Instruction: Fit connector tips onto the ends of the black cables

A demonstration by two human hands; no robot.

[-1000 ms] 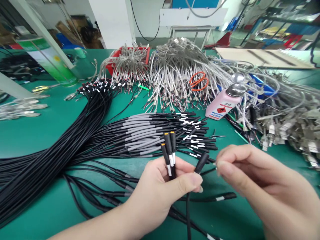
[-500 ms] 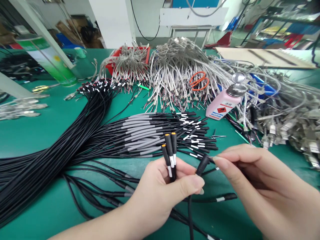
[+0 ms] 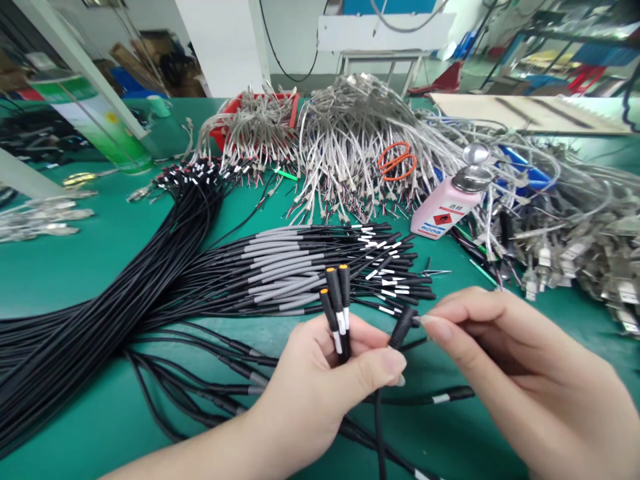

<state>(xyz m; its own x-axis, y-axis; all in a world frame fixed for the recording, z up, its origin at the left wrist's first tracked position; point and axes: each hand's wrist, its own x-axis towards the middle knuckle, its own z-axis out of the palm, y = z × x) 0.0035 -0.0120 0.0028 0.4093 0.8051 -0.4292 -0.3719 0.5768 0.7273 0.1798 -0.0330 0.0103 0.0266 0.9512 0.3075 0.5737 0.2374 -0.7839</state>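
Left hand (image 3: 320, 387): closed around three black cable ends with orange tips (image 3: 336, 300), which are held upright and stand clear above the fist. A fourth, single black connector (image 3: 401, 328) is pinched under the left thumb at the fist's right edge and leans up and to the right.

Right hand (image 3: 520, 387): fingers drawn together, thumb and forefinger tips set on the top end of the single black connector. Whether that end is clamped or merely touched cannot be told.

Change from the earlier pictures: the right fingertips, just apart from the connector tip a second ago, are now brought against it; the left hand and its three ends are little moved.

Surroundings: a fan of black cables with grey sleeves (image 3: 300, 267) is laid just beyond the hands; a thick black cable bundle (image 3: 125, 300) runs off left. A pink bottle (image 3: 445, 207) and orange scissors (image 3: 395, 160) are set well beyond, among grey wire heaps (image 3: 350, 133). Bare green mat (image 3: 75, 267) is seen at the left; the right is crowded with wire.
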